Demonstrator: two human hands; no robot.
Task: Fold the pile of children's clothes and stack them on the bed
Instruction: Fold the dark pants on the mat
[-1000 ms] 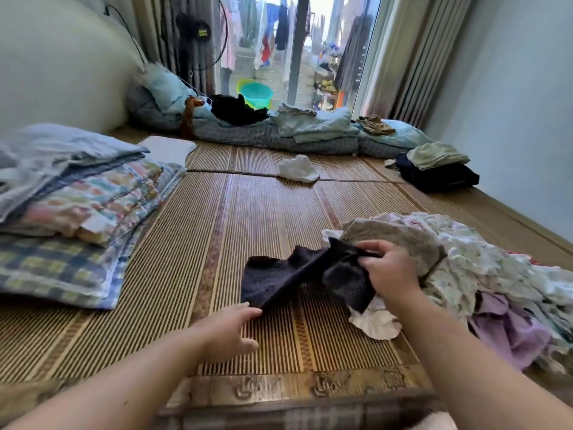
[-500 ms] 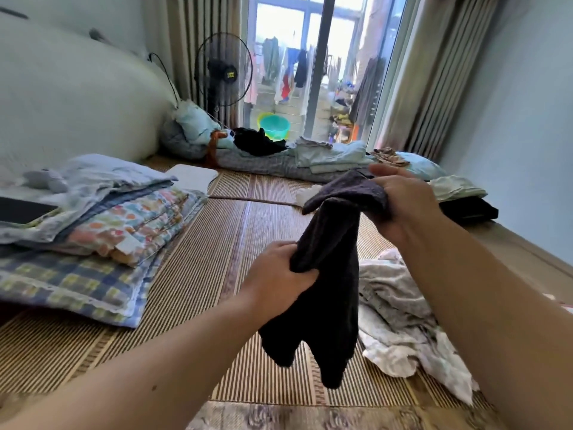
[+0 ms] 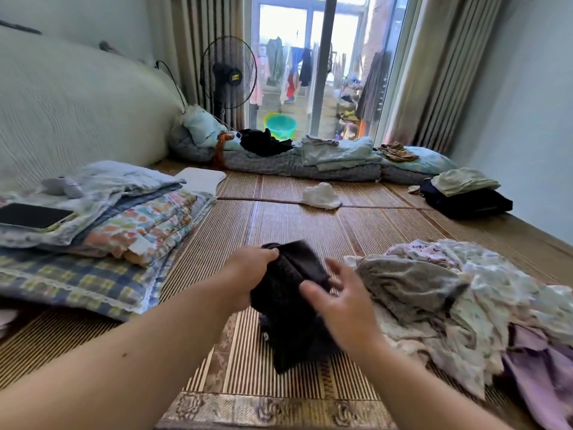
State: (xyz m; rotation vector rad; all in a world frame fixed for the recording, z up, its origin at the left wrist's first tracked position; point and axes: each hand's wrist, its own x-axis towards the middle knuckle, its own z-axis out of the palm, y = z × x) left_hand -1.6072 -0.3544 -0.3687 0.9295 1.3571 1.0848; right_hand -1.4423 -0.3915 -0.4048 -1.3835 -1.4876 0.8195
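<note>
A dark, almost black garment hangs bunched over the bamboo mat that covers the bed. My left hand grips its upper left part, fingers curled into the cloth. Just to the right of the garment, my right hand is spread with straight fingers, its thumb near the fabric; it holds nothing. The unfolded pile of children's clothes, pale floral, grey and purple pieces, lies to the right of my right hand.
Folded quilts and a checked pillow lie at the left, with a phone on top. A white cloth sits mid-mat. Bedding lines the far edge, dark folded clothes far right, a fan behind.
The dark garment, held up high by both hands half a second ago, has come down toward the mat. My right hand has let go and opened; the left still grips it.
</note>
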